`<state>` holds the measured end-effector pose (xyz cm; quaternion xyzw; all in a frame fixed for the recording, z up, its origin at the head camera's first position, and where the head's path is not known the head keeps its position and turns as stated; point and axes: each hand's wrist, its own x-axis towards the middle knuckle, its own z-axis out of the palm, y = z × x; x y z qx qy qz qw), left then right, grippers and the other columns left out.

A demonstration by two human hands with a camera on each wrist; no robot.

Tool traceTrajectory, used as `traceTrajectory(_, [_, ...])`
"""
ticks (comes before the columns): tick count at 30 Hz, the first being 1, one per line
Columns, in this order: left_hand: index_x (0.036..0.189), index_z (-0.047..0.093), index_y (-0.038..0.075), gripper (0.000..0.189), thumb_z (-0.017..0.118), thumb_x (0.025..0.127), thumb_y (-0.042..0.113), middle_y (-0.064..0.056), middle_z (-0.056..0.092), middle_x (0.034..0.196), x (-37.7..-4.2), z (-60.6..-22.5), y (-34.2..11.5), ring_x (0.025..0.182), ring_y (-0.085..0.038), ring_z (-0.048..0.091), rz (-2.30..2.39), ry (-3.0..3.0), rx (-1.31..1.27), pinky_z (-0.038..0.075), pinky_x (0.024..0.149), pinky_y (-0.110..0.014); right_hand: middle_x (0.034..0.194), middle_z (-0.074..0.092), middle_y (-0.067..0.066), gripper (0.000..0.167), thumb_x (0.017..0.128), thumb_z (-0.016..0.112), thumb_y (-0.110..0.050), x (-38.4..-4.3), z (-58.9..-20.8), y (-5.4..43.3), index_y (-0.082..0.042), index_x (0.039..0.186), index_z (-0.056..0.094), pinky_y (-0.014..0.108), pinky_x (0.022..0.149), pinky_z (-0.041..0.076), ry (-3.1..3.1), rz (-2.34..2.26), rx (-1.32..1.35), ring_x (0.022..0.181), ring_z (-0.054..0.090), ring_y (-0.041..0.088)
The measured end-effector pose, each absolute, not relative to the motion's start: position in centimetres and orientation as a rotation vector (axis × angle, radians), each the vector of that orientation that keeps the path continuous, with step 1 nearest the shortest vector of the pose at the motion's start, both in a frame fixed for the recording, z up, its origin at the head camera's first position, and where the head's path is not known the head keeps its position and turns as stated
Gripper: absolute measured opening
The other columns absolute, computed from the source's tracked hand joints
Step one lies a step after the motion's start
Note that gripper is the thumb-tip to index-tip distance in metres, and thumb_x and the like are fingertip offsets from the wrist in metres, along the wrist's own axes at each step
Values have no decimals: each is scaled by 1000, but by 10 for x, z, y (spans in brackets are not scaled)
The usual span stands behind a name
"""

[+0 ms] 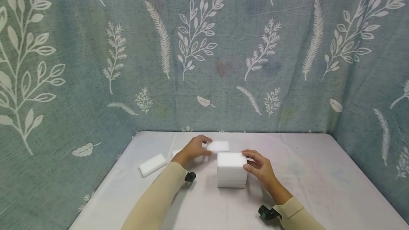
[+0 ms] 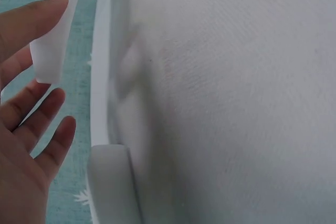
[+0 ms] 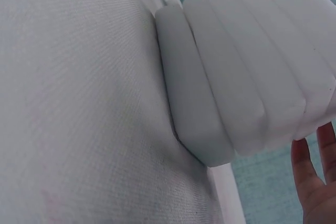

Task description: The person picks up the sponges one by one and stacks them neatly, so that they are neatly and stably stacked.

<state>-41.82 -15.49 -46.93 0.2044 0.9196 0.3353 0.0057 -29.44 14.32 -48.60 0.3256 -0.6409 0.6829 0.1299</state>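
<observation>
My left hand (image 1: 193, 148) pinches a white sponge block (image 1: 218, 146) by its left end, thumb on the near side and fingers on the far side. In the left wrist view the sponge block (image 2: 51, 59) is lifted off the table, with the lower fingers spread loosely beneath it. Nearer to me stands a neat stack of several white sponge blocks (image 1: 232, 169). My right hand (image 1: 260, 168) holds the stack's top right side between thumb and fingers. Fingertips touch the upper blocks of the stack (image 3: 236, 72) in the right wrist view; the thumb is hidden there.
A loose sponge block (image 1: 152, 165) lies on the white-covered table (image 1: 303, 180) at the left. Another sponge block (image 1: 176, 152) shows partly behind my left wrist. A leaf-patterned curtain (image 1: 204, 91) encloses the table's back and sides.
</observation>
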Motion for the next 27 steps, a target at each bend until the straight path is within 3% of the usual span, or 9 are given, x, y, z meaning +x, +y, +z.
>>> traceTrajectory(5, [122,66,14,55,86,73,32,0,60,118,-413,-464,-157,109,-18,53,1096,2924,670,47,91,-36,128,48,32,38,86,64,13,-294,-486,143,14,123,56,31,94,48,-1861,1975,939,118,53,17])
traceTrajectory(11, [120,67,9,54,87,73,26,-3,61,116,-407,-462,-160,108,-21,56,1212,2935,789,50,89,-39,127,49,33,37,86,65,12,-294,-486,143,15,122,56,31,94,48,-1852,1973,945,118,54,17])
traceTrajectory(18, [123,67,15,57,87,73,35,4,59,118,-403,-451,-161,108,-17,55,1245,2947,773,50,88,-36,126,49,32,37,86,65,11,-292,-485,143,14,122,57,31,94,48,-1853,1981,926,117,54,17])
traceTrajectory(27, [122,67,16,56,86,74,36,4,59,119,-394,-435,-164,107,-18,57,1290,2937,864,50,88,-38,126,49,33,33,89,63,8,-292,-485,143,14,121,58,29,94,48,-1872,1981,922,118,54,16])
